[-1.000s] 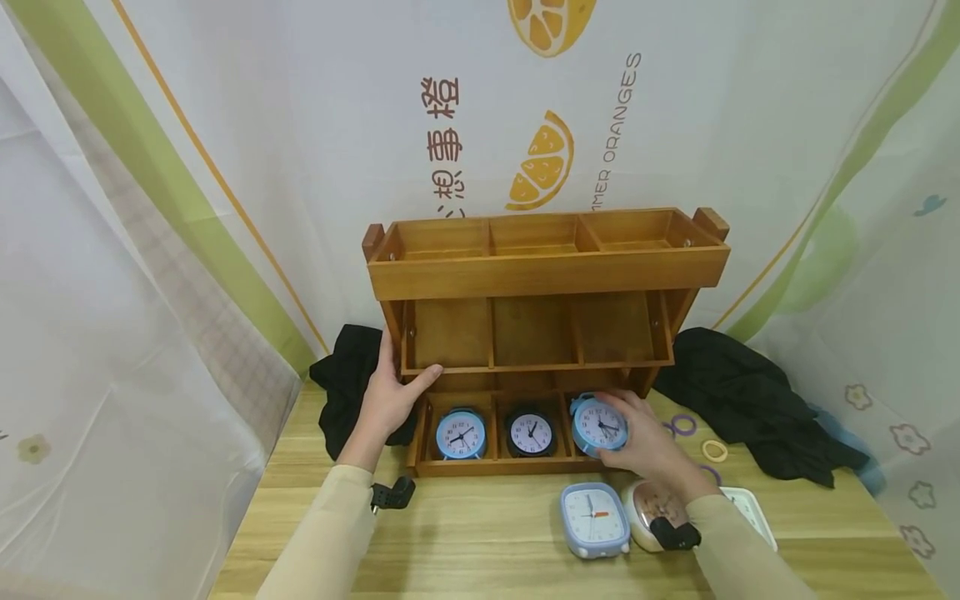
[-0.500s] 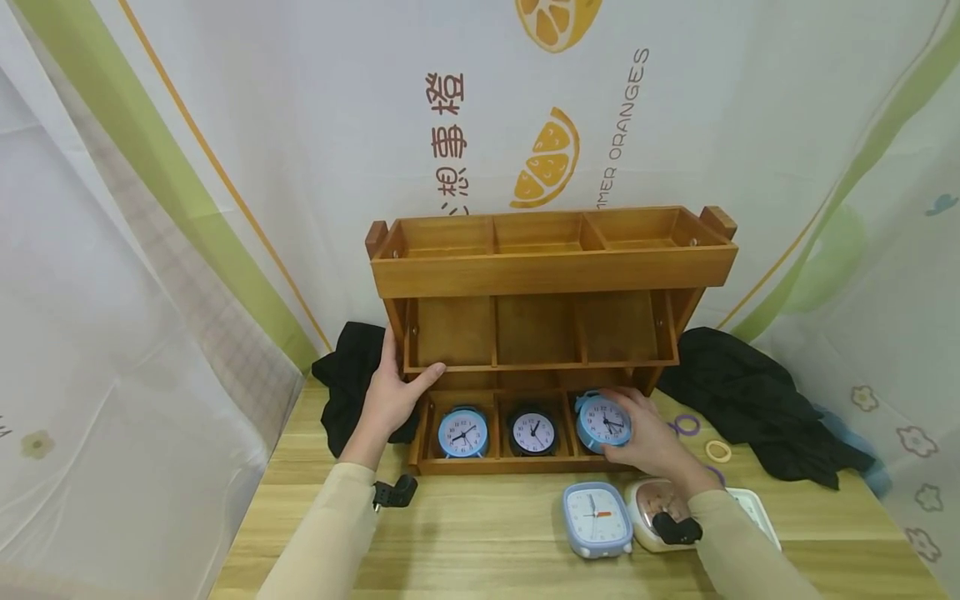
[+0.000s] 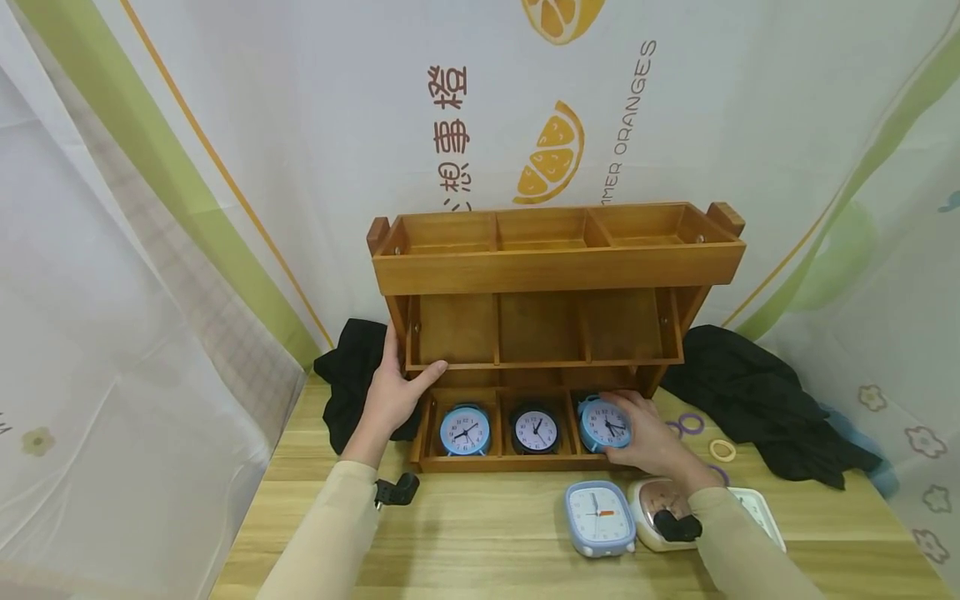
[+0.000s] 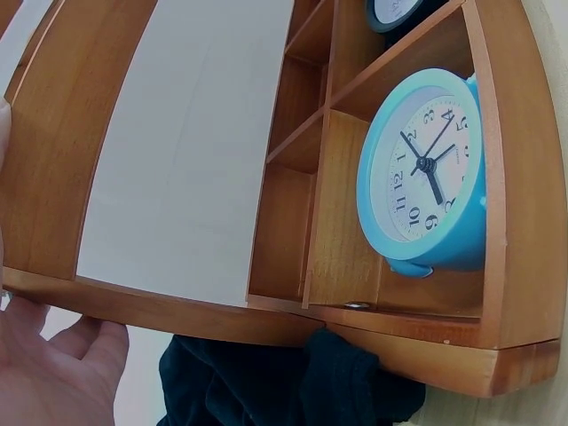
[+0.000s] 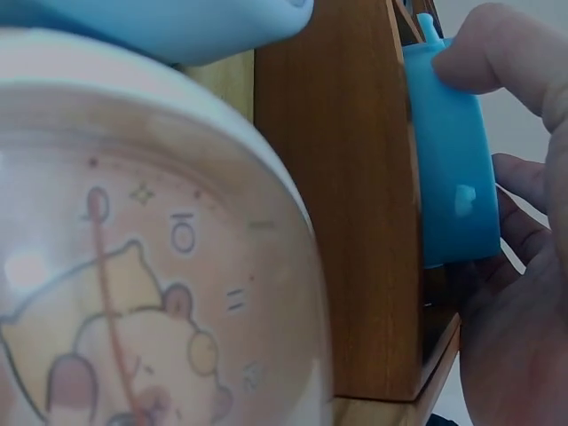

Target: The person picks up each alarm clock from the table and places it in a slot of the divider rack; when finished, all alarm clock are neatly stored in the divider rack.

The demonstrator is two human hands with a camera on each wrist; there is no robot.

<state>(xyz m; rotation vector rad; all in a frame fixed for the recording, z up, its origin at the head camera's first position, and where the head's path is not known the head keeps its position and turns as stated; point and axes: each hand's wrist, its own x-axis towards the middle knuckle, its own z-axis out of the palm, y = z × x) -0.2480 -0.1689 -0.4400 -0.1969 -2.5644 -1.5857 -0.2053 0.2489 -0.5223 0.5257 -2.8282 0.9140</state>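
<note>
Wooden table (image 3: 480, 533) bears a shelf rack (image 3: 555, 267), clocks, black cloths.

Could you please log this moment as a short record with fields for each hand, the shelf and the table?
left hand: braces the shelf's left side
right hand: grips a blue clock in the bottom right slot
shelf: wooden, three tiers; bottom tier also holds another blue clock and a black clock; upper tiers bare
table: square blue clock, pink clock, black cloths, rings

The backdrop curtain (image 3: 525, 100) reads "ORANGES" in grey, beside orange Chinese characters. The blue round clock (image 4: 424, 173) carries black numerals 1 to 12 on its dial.
</note>
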